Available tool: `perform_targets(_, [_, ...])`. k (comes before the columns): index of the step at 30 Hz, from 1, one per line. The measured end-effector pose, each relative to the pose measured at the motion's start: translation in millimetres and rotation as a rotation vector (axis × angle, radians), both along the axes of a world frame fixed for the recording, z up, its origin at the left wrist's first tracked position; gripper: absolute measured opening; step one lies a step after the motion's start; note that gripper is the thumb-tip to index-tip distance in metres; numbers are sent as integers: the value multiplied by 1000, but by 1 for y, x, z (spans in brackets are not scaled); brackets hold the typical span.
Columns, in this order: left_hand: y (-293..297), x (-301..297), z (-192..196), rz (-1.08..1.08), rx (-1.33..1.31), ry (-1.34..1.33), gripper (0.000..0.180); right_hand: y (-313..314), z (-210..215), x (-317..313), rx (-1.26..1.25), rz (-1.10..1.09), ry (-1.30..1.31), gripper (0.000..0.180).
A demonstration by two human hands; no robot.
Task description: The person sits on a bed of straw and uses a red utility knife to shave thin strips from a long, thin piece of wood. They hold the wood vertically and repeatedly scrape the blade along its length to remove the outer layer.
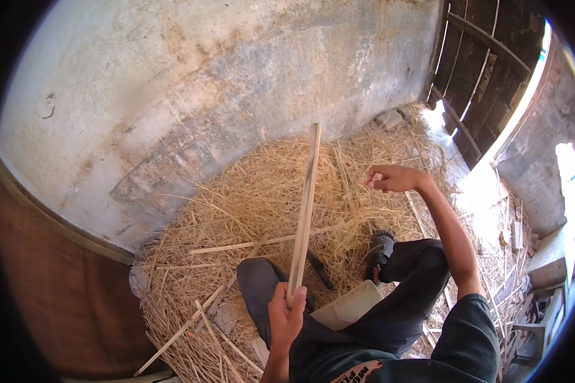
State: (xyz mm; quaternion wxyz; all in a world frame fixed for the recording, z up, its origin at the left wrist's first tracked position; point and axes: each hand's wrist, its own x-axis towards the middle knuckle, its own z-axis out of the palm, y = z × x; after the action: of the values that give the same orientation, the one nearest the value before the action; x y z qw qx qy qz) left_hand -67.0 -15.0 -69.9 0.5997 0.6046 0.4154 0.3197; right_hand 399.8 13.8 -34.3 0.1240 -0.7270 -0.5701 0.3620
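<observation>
My left hand [286, 314] is wrapped round the lower end of a long split bamboo strip [306, 204], which points up and away from me over the straw. Out to the right, my right hand [393, 179] hangs above the straw with its fingers curled together, apart from the strip. A small reddish spot shows at its fingertips; what they hold, if anything, is too small to name. Between my bent legs lies a dark, narrow bar-like thing [320, 270], close to a pale flat piece [348, 306].
Loose straw [236, 191] covers the floor, with several pale strips [185, 332] scattered at the left. A stained wall [236, 76] rises ahead. Dark wooden boards [485, 70] stand at the far right, a brown panel [64, 274] at the left. Pale blocks [549, 262] sit at the right.
</observation>
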Motion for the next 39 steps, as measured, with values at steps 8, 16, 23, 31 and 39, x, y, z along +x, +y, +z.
perform_targets(8, [0,6,6,-23,-7,-28,19,-15,39,-53,50,8,-299,55])
perform_targets(16, [3,15,11,-52,-19,-101,19,-30,40,-58,48,128,-267,43])
perform_targets(23, [1,22,25,-15,-54,-170,19,-34,68,-90,308,-110,-44,47])
perform_targets(31, [-1,45,51,-66,107,-104,21,-48,73,-171,610,-144,518,32])
perform_targets(39, [20,59,58,-194,534,137,27,-48,71,-180,661,-284,548,24])
